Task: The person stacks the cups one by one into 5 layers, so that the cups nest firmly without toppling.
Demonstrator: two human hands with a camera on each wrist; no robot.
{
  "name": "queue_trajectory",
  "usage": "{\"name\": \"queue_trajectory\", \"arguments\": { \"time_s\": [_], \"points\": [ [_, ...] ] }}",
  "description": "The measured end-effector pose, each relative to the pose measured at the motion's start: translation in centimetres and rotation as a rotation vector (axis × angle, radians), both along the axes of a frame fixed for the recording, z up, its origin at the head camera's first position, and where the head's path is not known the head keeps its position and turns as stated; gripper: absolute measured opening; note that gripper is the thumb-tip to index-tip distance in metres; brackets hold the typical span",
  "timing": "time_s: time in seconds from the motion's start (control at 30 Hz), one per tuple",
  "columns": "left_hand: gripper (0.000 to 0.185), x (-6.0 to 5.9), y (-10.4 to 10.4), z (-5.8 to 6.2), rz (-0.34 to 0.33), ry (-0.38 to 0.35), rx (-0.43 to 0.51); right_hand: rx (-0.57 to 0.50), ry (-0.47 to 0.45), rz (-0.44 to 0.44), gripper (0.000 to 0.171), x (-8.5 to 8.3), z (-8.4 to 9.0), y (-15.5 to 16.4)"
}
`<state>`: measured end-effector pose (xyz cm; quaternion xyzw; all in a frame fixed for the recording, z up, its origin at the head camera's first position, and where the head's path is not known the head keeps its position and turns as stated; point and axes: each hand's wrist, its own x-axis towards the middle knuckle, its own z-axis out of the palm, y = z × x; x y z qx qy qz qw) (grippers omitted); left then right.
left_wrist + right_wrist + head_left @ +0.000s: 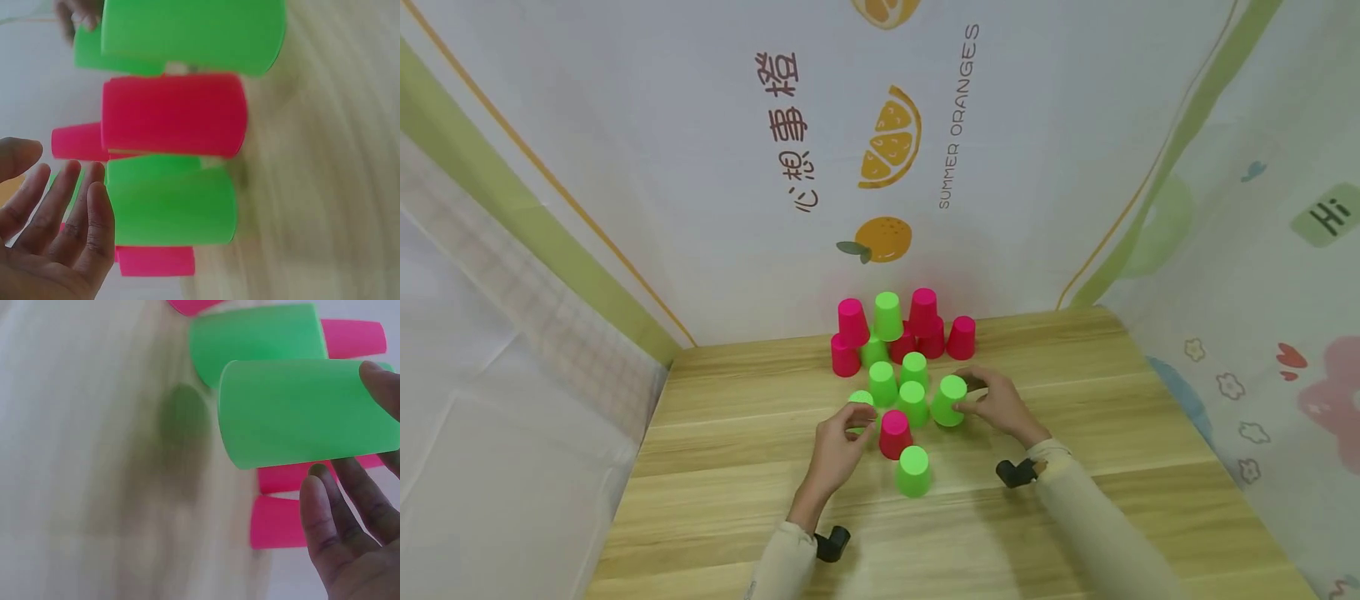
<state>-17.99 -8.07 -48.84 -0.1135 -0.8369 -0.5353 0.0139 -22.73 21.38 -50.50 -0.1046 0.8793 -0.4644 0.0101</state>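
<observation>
My right hand (997,404) holds a green cup (950,402), bottom up, between thumb and fingers. In the right wrist view this cup (294,415) hangs above the table, its shadow below. My left hand (838,447) is beside another upside-down green cup (861,398), which it partly hides. Its fingers (56,212) are relaxed and loosely bent in the left wrist view, with nothing gripped. Between the hands stand a red cup (895,435) and a green cup (913,406). Nearer to me is one more green cup (913,472).
Behind, a two-level stack of upside-down cups has a red cup (852,322), a green cup (888,317) and another red cup (923,312) on top. A red cup (961,338) ends its lower row at the right. A printed cloth (1000,250) hangs at the wooden table's (715,467) back edge.
</observation>
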Motion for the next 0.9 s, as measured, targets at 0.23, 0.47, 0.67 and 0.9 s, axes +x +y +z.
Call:
{"name": "queue_trajectory", "arguments": {
  "time_s": [0.23, 0.47, 0.67, 0.9],
  "points": [
    [0.023, 1.7, 0.7, -0.5, -0.059, -0.024, 0.014, 0.036, -0.004, -0.007, 0.051, -2.4, 2.3, 1.0],
    [0.021, 2.8, 1.0, -1.5, -0.059, -0.050, 0.024, 0.026, -0.019, -0.020, 0.053, -5.3, 3.7, 2.0],
    [0.023, 3.4, 1.1, -2.6, -0.073, -0.091, 0.016, -0.008, -0.015, -0.039, 0.052, -7.1, 4.7, 2.4],
    [0.035, 3.8, 1.4, -3.4, -0.119, -0.087, 0.017, 0.011, -0.009, -0.062, 0.053, -9.0, 6.0, 2.5]
  ]
}}
